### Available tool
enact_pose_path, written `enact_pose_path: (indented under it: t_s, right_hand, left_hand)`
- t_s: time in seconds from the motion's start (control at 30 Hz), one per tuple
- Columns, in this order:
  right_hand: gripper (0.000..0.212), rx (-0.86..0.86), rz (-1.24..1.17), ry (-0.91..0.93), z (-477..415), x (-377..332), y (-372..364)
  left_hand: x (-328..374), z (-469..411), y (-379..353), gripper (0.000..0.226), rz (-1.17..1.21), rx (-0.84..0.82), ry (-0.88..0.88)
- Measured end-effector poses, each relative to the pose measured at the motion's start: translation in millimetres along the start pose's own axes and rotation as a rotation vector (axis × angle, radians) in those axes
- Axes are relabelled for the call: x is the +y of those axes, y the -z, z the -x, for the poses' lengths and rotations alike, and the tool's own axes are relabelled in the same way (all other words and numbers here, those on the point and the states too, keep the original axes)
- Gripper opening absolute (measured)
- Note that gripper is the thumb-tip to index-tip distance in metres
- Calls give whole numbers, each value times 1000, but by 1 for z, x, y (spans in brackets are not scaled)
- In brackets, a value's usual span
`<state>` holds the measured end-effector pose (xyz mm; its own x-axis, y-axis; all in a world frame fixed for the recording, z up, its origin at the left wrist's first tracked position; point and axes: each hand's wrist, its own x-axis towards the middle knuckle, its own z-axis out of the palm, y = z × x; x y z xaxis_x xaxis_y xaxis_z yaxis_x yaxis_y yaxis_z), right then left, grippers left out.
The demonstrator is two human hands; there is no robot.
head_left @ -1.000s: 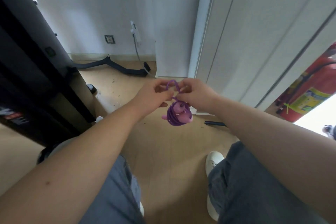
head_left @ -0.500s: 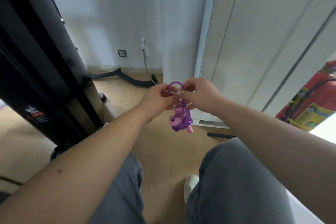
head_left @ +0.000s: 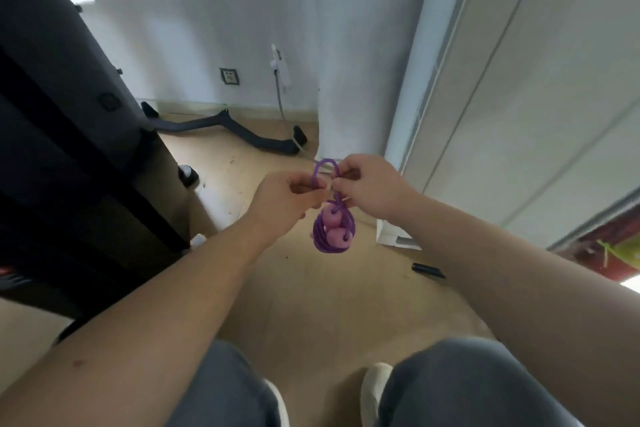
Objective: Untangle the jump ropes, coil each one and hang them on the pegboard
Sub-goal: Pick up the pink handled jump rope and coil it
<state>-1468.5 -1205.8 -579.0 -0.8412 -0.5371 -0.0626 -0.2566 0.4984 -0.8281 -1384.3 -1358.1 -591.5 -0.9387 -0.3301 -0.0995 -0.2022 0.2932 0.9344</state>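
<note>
Both hands pinch purple jump rope point(head_left: 332, 229) loop at top; coiled bundle hangs vertically below; left hand point(head_left: 287, 198), right hand point(head_left: 367, 187).

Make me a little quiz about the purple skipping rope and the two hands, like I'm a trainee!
1. True or false: the purple jump rope is stretched out straight.
2. Look at the left hand and the right hand. Which hands pinch the loop at the rope's top? A: left only. B: right only. C: both.
3. Fill the gap: the two foam handles bundled inside the coil are ____ in colour.

Key: 1 false, it hangs coiled in a bundle; 2 C; 3 pink.
</note>
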Motion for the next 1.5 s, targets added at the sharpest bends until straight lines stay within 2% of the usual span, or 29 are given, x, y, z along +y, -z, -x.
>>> enact_pose_path:
  t_s: [0.13,0.27,0.5,0.63,0.83,0.97,1.07,1.23,1.33,1.5]
  right_hand:
    - [20,-56,-8,-39,-63,28,-26]
    - [10,-114,-32,-90,-116,24,-21]
    - [19,-120,-129,-140,-164,-98,52]
    - [24,-125,-91,-79,-174,-189,108]
    - [19,-137,-86,-74,-180,-315,190]
    - [27,-132,-43,-28,-183,-393,239]
    - [23,-123,-11,28,-187,-443,269]
    - [17,-124,-73,109,-193,-499,292]
    - [20,-145,-31,182,-203,-527,297]
    - [10,-162,-70,216,-247,-561,290]
  left_hand:
    - [-33,-60,7,7,-31,3,134]
    - [-28,-107,24,11,38,13,260]
    - [91,-141,80,17,247,113,372]
    - [185,-140,122,15,275,150,379]
    - [332,-129,179,15,272,198,369]
    - [420,-122,214,19,240,240,320]
    - [473,-119,237,19,255,270,282]
    - [521,-118,266,18,346,316,228]
    - [533,-123,285,21,375,303,190]
    - [539,-156,326,22,433,271,125]
